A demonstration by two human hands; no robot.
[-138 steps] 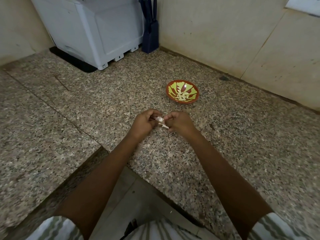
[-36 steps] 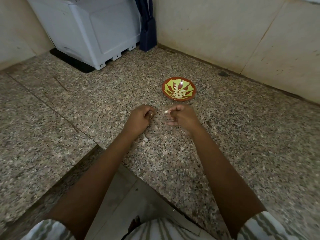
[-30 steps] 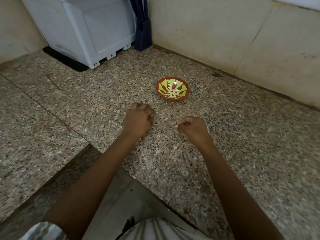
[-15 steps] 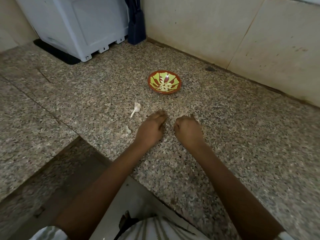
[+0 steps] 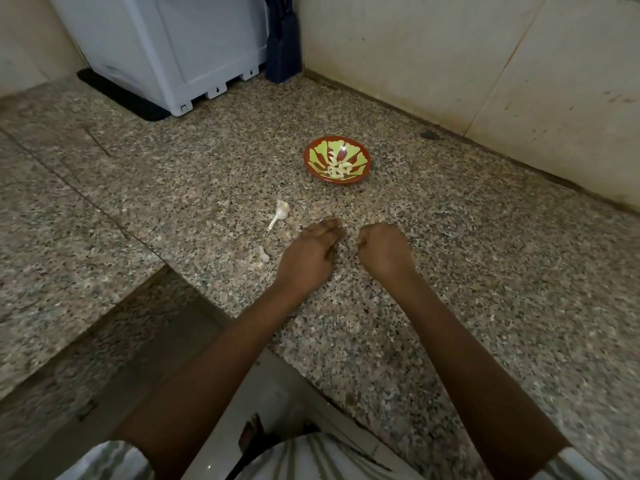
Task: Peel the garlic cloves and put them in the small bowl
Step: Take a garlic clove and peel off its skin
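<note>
Two hands rest low on the speckled table (image 5: 467, 258), side by side and just apart. The left hand (image 5: 311, 251) lies with its fingers stretched flat on the stone. The right hand (image 5: 382, 251) is curled into a fist, with nothing in it that I can make out. Beyond them stands the small bowl (image 5: 307, 156), red and green, with peeled garlic cloves (image 5: 337, 170) heaped inside. A bare garlic stalk (image 5: 280, 213) lies left of the fingertips, and a scrap of skin (image 5: 264, 253) sits beside the left hand.
</note>
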